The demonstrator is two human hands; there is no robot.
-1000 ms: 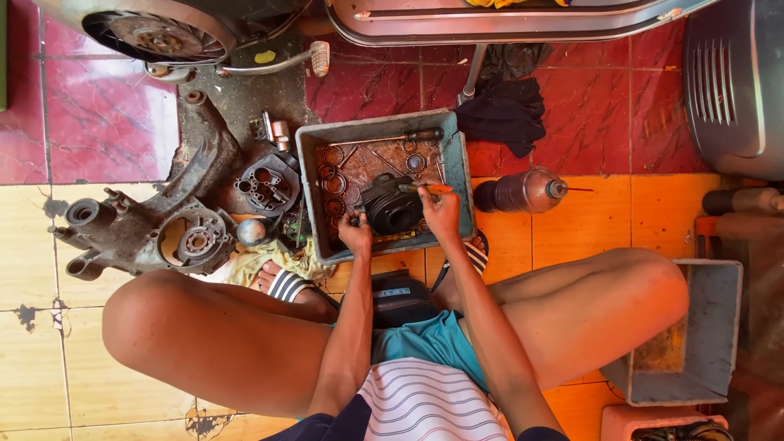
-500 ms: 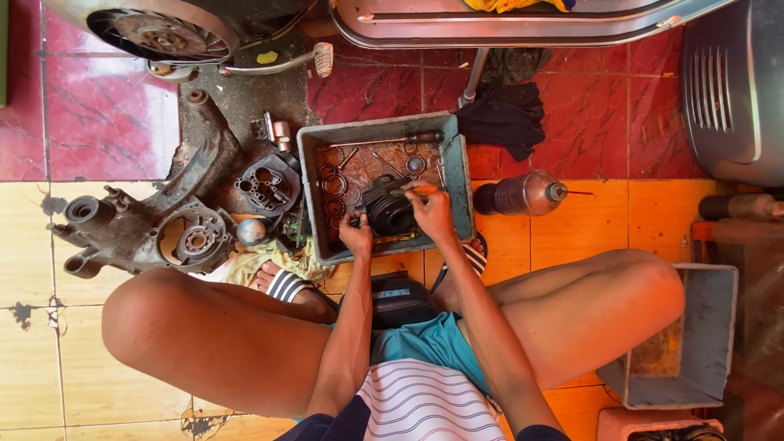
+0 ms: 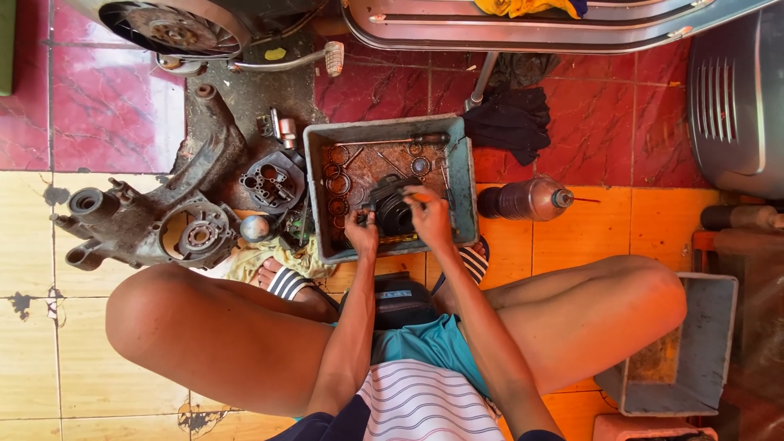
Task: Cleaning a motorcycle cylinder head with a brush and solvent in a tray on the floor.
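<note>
- Person squats on a tiled floor, knees wide apart; both forearms reach forward into a grey metal tray [image 3: 315, 196] set on the floor between the feet.
- Dark round engine part [image 3: 392, 214] sits in the near half of the tray, roughly at its middle, on oily rust-brown residue.
- Left hand [image 3: 362, 233] is at the near left edge of the part, fingers curled and pressed against it; the grip looks closed, though the fingertips are too small to make out singly.
- Right hand [image 3: 430, 215] is at the part's right side, fingers drawn together and pinching a thin orange-handled tool [image 3: 419, 197] whose tip points left over the part.
- Loose rings and washers [image 3: 337, 181] lie along the tray's left inner side; a long metal rod [image 3: 384, 141] lies across the far end.
- Left of the tray: a grimy engine casing [image 3: 155, 224], a smaller cast cover [image 3: 272, 181], a small metal ball [image 3: 254, 229], a yellowish rag [image 3: 282, 261] under the striped sandal.
- Right of the tray: a metal oil can [image 3: 523, 198] on its side, spout pointing right; a black cloth [image 3: 510, 122] beyond it.
- A second grey tray [image 3: 710, 343] stands beside the right knee.
</note>
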